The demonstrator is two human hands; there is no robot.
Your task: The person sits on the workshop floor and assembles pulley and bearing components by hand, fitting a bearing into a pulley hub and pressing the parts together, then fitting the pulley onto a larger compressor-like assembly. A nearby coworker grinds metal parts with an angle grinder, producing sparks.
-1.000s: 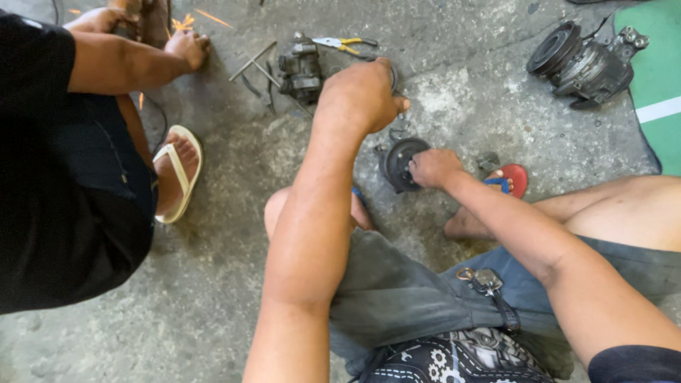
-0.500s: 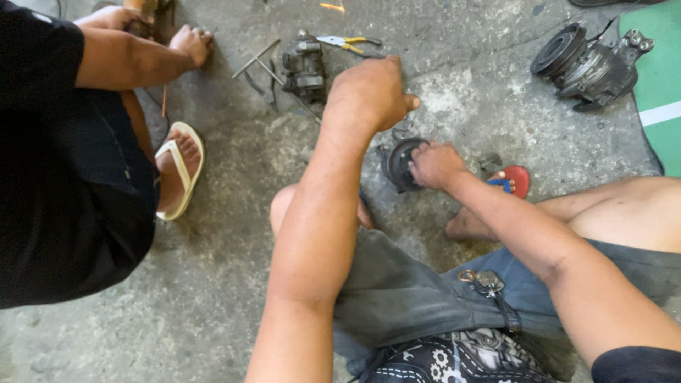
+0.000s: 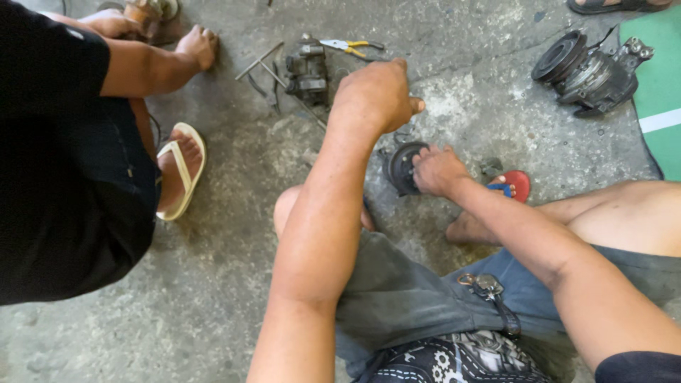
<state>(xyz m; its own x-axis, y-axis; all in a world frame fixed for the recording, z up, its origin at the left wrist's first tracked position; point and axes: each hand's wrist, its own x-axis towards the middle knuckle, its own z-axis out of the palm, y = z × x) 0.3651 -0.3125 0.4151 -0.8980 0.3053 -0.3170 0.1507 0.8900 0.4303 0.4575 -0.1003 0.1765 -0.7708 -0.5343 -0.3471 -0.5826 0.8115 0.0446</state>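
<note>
I sit on a concrete floor with a round black metal part (image 3: 397, 168) standing on edge in front of my knee. My right hand (image 3: 436, 170) grips its right side, fingers on the rim. Just above and to the left of it, my left hand (image 3: 376, 96) is a closed fist with knuckles up; whether it holds anything is hidden.
Another person in a black shirt crouches at left, with a sandalled foot (image 3: 181, 167) and hands (image 3: 198, 46) on the floor. A small metal assembly (image 3: 306, 67), yellow-handled pliers (image 3: 351, 46) and thin rods (image 3: 259, 64) lie ahead. A compressor (image 3: 589, 71) and a green mat (image 3: 660, 85) are at right, a red cap (image 3: 518, 186) by my foot.
The view has shifted slightly. My left fist stays over the black part and has moved a little to the right, and my right hand keeps its grip.
</note>
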